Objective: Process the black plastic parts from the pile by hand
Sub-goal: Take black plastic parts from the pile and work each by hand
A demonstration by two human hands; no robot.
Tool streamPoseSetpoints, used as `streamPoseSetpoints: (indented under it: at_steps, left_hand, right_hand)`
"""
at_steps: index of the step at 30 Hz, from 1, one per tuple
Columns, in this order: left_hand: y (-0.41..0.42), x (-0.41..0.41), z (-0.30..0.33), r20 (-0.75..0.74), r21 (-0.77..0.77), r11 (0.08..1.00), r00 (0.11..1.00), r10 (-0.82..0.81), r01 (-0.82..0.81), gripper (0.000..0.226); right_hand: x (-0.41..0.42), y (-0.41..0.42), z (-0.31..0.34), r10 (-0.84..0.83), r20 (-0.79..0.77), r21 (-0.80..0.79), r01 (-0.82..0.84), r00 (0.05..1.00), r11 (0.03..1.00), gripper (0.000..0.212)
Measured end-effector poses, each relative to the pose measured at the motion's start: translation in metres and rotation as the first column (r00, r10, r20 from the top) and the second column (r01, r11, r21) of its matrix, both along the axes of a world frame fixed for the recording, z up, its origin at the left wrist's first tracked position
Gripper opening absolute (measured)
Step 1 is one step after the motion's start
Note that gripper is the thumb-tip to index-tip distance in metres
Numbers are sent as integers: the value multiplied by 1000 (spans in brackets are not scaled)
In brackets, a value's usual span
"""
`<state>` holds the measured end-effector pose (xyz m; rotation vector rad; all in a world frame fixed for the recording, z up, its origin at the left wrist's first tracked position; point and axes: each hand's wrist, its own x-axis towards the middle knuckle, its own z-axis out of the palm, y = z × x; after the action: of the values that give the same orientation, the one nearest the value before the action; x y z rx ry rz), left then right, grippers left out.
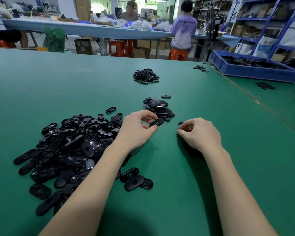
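A big loose pile of black oval plastic parts (70, 147) covers the green table (211, 167) at my left. My left hand (136, 130) pinches one black oval part (156, 122) between thumb and fingers, just in front of a smaller heap of parts (158, 107). My right hand (197, 133) rests on the table to the right with its fingers curled; whether they hold anything is hidden. A tiny black piece (180, 123) lies at its fingertips. A third heap (146, 76) sits farther back.
A blue crate (252, 69) with black parts stands at the back right, past a seam in the table. A few loose parts (201, 68) lie near it. People sit at a blue table (92, 29) behind. Blue shelving (269, 19) rises at the far right.
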<state>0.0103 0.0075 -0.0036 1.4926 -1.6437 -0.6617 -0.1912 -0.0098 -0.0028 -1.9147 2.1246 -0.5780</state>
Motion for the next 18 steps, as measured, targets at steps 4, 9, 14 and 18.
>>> streamPoseSetpoints:
  at_steps: [4, 9, 14, 18]
  left_hand:
    - [0, 2, 0, -26, -12, 1000, 1000, 18, -18, 19]
    - [1, 5, 2, -107, -20, 999, 994, 37, -39, 19]
    - [1, 7, 4, -232, 38, 999, 972, 28, -20, 23]
    - [1, 8, 7, -395, 104, 995, 918, 34, 8, 24]
  right_hand:
    - [11, -4, 1, 99, 398, -138, -47, 912, 989, 17]
    - [34, -4, 2, 247, 663, -195, -156, 707, 968, 14]
    - [47, 0, -9, 243, 739, -181, -162, 628, 970, 7]
    - [47, 0, -11, 227, 730, -190, -128, 644, 973, 6]
